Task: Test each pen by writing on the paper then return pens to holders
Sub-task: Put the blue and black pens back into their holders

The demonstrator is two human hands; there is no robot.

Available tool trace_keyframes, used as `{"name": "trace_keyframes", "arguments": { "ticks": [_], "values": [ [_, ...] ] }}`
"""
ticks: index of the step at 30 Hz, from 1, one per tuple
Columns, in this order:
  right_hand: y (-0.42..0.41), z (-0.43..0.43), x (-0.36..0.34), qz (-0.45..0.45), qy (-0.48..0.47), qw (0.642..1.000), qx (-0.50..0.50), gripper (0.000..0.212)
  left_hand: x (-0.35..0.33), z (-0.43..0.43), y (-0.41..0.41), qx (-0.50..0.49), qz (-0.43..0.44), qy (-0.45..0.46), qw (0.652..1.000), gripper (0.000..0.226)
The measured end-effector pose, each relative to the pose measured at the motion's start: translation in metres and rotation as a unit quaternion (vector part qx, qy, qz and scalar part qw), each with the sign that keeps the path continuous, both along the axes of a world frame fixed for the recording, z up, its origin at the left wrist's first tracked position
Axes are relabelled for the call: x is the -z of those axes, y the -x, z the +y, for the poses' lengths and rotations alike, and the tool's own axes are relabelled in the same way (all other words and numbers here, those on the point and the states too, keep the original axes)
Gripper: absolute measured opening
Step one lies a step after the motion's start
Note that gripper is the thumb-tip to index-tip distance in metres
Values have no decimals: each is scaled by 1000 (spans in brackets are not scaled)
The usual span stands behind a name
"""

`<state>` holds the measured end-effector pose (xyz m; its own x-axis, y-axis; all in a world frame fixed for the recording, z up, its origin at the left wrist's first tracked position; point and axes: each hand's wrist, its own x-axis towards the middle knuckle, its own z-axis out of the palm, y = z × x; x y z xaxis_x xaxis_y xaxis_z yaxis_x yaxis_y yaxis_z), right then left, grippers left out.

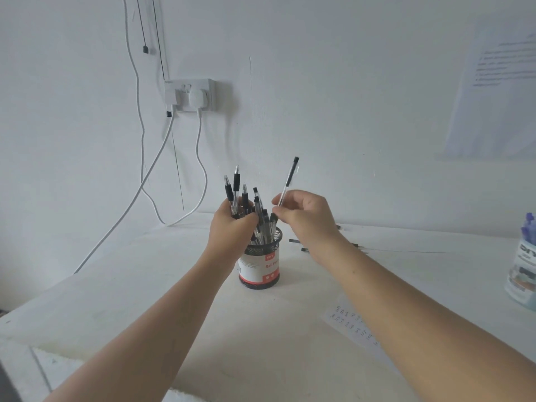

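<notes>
Left hand (235, 224) clamps bunched pens (236, 184) in the mesh holder (261, 268) while the right hand (304, 216) pinches a single pen (290, 178); a snag could topple the holder.

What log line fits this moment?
left hand grips black-grip pens | right hand pinches clear black-capped pen | black mesh metal holder upright

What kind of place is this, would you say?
Probably a desk in a home or small office: a white table with a mesh pen holder, scribbled paper, and a wall socket in use behind it.
</notes>
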<state>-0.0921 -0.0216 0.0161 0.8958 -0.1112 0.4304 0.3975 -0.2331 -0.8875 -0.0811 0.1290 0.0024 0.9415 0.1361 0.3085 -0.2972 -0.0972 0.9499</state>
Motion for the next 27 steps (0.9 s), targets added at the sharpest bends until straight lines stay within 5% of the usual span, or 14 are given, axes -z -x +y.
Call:
{"name": "trace_keyframes", "arguments": {
  "ticks": [5, 8, 18, 24, 27],
  "values": [
    [-3, -2, 18, 1, 96, 995, -4, 37, 1, 2, 0, 6, 5, -6, 1000, 21],
    [-3, -7, 15, 8, 136, 991, 5, 30, 1, 5, 0, 13, -1, -21, 1000, 19],
    [-28, 13, -10, 123, -93, 976, -156, 76, -1, 0, 2, 32, -30, -4, 999, 16],
    [-32, 31, -9, 90, -88, 987, -103, 44, 3, 4, -6, 69, -63, 22, 995, 11],
    [-31, 32, -7, 40, -72, 996, -35, 32, 3, 0, -7, 66, -90, 15, 994, 29]
  ]
}}
